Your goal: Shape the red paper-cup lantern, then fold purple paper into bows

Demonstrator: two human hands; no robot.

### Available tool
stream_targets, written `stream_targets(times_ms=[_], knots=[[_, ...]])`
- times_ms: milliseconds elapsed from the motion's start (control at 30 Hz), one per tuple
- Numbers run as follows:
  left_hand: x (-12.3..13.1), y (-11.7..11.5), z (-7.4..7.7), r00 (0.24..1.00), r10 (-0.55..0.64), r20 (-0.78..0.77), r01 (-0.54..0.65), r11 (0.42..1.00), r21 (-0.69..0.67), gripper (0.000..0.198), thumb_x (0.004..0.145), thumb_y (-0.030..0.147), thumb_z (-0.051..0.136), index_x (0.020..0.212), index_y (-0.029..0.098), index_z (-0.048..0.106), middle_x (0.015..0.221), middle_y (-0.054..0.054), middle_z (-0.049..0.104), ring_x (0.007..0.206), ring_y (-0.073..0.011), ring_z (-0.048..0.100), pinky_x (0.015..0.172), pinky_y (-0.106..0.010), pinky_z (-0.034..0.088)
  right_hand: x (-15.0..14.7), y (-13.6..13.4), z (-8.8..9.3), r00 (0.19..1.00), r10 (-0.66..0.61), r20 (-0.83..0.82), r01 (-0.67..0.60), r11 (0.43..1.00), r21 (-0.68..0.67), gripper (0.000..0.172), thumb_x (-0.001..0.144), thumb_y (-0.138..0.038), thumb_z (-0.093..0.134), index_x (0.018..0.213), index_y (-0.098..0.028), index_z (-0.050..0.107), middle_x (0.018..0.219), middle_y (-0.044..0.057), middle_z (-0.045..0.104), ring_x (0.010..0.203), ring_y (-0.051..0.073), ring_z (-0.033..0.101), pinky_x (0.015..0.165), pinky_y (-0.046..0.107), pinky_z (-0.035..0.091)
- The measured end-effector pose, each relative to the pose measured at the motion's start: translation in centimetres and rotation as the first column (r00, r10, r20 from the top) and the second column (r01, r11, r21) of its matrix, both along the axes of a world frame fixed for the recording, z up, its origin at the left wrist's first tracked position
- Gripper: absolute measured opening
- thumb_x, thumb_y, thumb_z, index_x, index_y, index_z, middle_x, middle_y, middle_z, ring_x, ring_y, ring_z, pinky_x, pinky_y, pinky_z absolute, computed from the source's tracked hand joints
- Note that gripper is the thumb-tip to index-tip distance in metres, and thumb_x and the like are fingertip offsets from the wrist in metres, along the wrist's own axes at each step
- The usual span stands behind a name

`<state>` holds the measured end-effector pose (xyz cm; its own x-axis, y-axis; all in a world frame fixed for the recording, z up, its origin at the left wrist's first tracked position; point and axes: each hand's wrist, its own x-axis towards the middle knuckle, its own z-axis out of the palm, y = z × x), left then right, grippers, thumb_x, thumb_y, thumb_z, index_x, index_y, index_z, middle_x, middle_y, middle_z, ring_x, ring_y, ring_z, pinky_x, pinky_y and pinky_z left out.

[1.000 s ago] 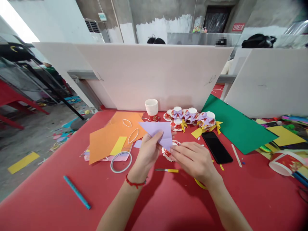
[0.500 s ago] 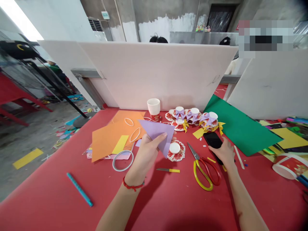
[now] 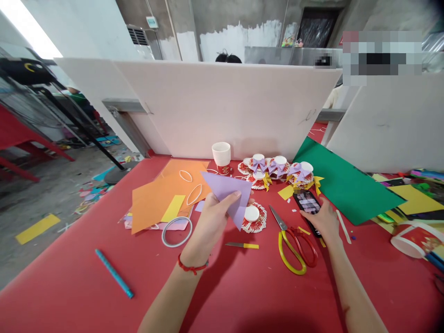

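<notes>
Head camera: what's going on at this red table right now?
A person is at a craft table. Their left hand pinches a folded purple paper and holds it above the table. Their right hand rests on a phone with a lit screen. Scissors lie open between the hands, beside a flattened paper-cup piece. Finished pieces with purple bows sit by the divider.

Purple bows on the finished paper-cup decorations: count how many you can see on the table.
3: left purple bow, middle purple bow and right purple bow, in a row by the white divider. More may be hidden.
</notes>
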<state>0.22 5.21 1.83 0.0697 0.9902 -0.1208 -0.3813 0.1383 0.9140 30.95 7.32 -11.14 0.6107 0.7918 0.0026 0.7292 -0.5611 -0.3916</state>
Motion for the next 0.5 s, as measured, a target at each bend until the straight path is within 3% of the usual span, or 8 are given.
stream_targets(times_ms=[367, 500], knots=[[-0.1, 0.1, -0.2, 1.0, -0.003, 0.028, 0.003, 1.0, -0.005, 0.026, 0.058, 0.026, 0.085, 0.076, 0.015, 0.07, 0.068, -0.003, 0.076, 0.065, -0.0213, 0.074, 0.055, -0.026, 0.055, -0.6, -0.1, 0.8, 0.998, -0.004, -0.055, 0.004, 1.0, 0.001, 0.083, 0.069, -0.05, 0.066, 0.14, -0.014, 0.043, 0.145, 0.025, 0.05, 0.133, 0.05, 0.045, 0.101, 0.06, 0.04], [-0.2, -0.1, 0.2, 1.0, 0.005, 0.016, -0.005, 1.0, 0.009, 0.027, 0.058, 0.03, 0.085, 0.076, 0.016, 0.069, 0.069, -0.002, 0.076, 0.065, -0.0206, 0.073, 0.058, -0.027, 0.055, -1.4, 0.1, 2.1, 0.997, -0.013, -0.075, 0.018, 0.998, 0.068, 0.089, 0.059, -0.058, 0.073, 0.13, -0.008, 0.053, 0.133, 0.034, 0.055, 0.125, 0.059, 0.048, 0.093, 0.071, 0.04]])
